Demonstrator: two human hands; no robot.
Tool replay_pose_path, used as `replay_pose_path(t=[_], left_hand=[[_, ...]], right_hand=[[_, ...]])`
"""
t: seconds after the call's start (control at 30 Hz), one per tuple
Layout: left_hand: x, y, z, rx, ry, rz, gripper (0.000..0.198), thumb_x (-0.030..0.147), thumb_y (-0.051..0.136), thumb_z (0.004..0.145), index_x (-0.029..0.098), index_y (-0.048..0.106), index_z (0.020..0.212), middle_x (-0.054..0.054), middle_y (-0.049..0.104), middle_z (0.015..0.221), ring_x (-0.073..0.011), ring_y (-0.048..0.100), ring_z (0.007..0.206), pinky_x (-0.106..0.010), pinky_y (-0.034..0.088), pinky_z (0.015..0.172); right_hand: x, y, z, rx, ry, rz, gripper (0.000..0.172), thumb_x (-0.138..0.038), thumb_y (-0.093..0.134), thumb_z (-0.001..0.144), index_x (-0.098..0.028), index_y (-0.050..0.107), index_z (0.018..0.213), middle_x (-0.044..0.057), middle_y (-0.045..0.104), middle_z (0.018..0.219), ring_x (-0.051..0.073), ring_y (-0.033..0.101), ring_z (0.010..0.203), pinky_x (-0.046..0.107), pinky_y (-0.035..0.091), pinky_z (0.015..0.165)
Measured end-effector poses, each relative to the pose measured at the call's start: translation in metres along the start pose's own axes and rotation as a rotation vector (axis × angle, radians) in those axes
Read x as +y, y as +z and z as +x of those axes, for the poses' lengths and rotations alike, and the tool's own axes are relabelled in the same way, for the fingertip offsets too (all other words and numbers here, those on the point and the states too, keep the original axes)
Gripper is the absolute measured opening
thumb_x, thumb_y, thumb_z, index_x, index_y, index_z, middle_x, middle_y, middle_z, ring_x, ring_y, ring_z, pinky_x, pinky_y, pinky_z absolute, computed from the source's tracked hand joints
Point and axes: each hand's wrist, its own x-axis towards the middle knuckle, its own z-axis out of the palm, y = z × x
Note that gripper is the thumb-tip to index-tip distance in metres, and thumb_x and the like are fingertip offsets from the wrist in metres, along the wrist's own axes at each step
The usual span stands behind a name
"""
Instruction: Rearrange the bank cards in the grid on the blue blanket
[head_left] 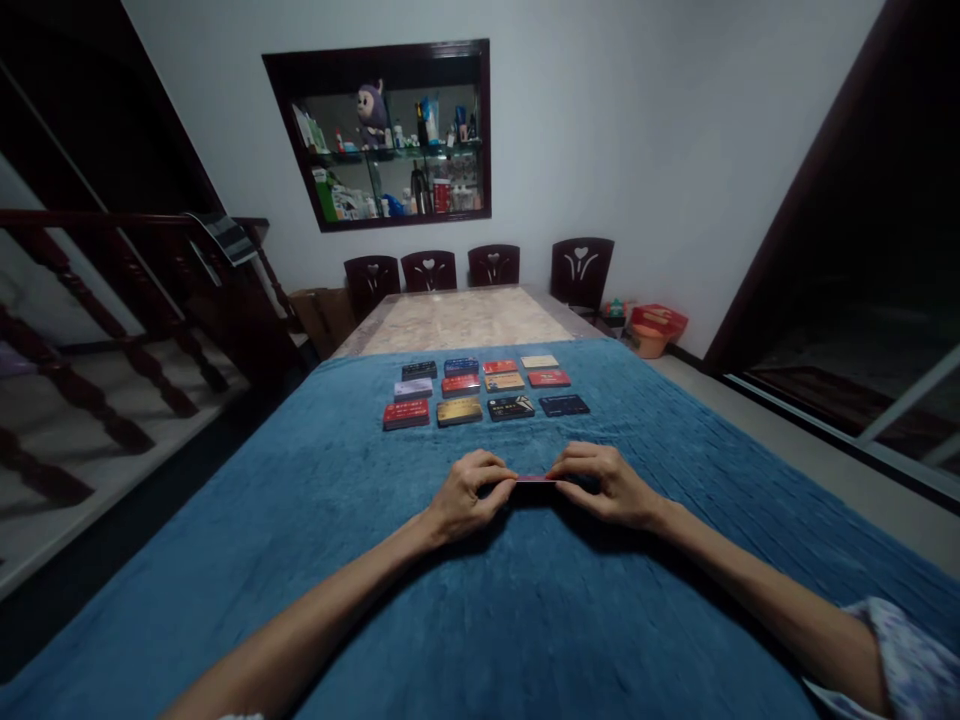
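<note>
A thin reddish card or small stack of cards (535,479) is held nearly edge-on, low over the blue cloth (360,480). My left hand (472,492) pinches its left end between thumb and fingers. At the opposite end, my right hand (604,482) grips it the same way. How many cards are in the grip I cannot tell. Beyond my hands, several card piles lie in three rows. The nearest row has a red pile (406,414), a gold pile (459,411), a black pile (511,407) and a dark blue pile (564,405).
Past the cloth the bare marble tabletop (472,318) continues, with dark wooden chairs (582,270) around its far end. A stair railing (97,320) runs along the left. On the floor at right stands an orange bin (649,340) with a red bag.
</note>
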Motion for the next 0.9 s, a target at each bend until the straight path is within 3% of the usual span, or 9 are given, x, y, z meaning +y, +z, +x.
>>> replay_pose_path(t=[0.43, 0.67, 0.9], left_hand=[[-0.002, 0.001, 0.001, 0.041, 0.067, -0.007, 0.023, 0.017, 0.05, 0.094, 0.014, 0.072, 0.096, -0.009, 0.074, 0.085, -0.0162, 0.067, 0.079, -0.029, 0.055, 0.077], [-0.01, 0.005, 0.002, 0.025, -0.031, -0.025, 0.024, 0.01, 0.052, 0.09, 0.016, 0.067, 0.108, -0.008, 0.075, 0.1, -0.0175, 0.07, 0.089, -0.032, 0.057, 0.085], [-0.011, 0.008, 0.005, 0.017, -0.004, -0.031, 0.03, 0.011, 0.048, 0.092, 0.016, 0.064, 0.117, -0.009, 0.074, 0.111, -0.019, 0.07, 0.101, -0.034, 0.056, 0.092]], right_hand=[[0.01, 0.008, -0.001, 0.04, 0.0, -0.063, 0.027, -0.028, 0.047, 0.1, -0.018, 0.072, 0.097, 0.008, 0.071, 0.084, 0.017, 0.066, 0.075, 0.028, 0.053, 0.068], [0.02, 0.018, -0.003, 0.084, 0.037, -0.072, 0.028, -0.02, 0.047, 0.097, -0.019, 0.065, 0.118, 0.01, 0.074, 0.099, 0.019, 0.07, 0.088, 0.033, 0.057, 0.079], [0.023, 0.022, -0.003, 0.088, 0.065, -0.068, 0.031, -0.02, 0.049, 0.096, -0.021, 0.062, 0.123, 0.01, 0.072, 0.106, 0.02, 0.069, 0.095, 0.036, 0.057, 0.083]])
